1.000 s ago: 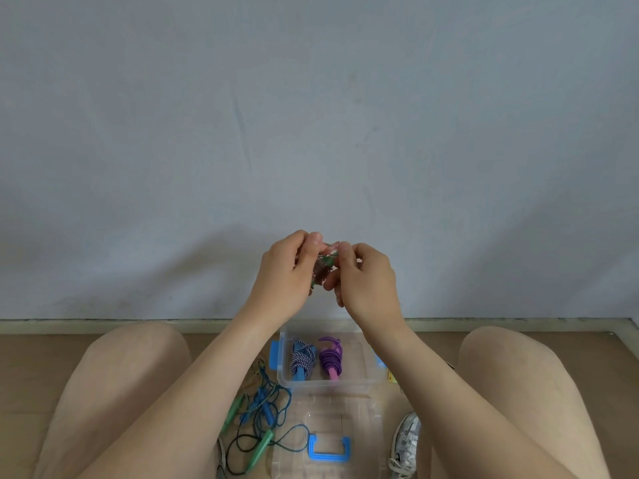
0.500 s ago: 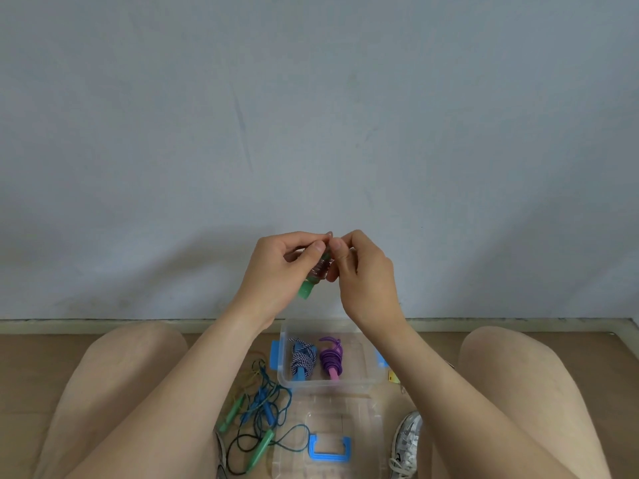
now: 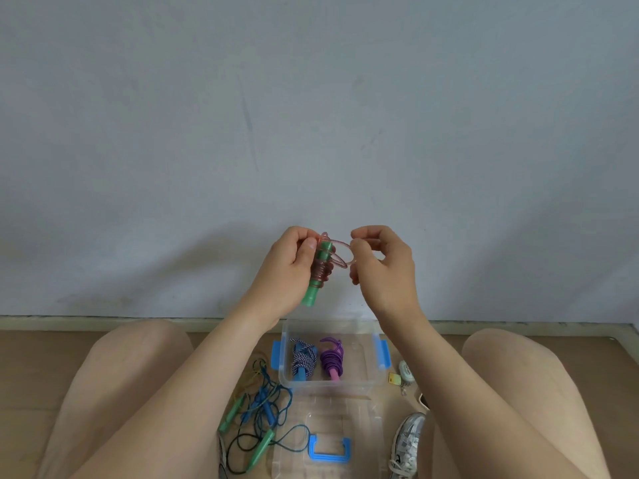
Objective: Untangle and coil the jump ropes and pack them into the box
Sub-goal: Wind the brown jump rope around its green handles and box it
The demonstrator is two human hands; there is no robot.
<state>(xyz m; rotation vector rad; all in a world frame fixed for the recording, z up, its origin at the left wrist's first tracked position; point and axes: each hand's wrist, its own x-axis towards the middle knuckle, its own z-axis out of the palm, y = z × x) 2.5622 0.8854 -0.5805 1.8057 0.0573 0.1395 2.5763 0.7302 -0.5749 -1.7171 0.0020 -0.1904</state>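
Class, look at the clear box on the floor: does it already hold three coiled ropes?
No, the box holds only two bundles, a blue-and-white rope and a purple rope.

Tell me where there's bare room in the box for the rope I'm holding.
In the box, the right part is bare, between the purple bundle and the right wall; the green-handled rope should fit there. The braided bundle fills the left. Outside, tangled ropes crowd the floor left of it, and the lid lies in front.
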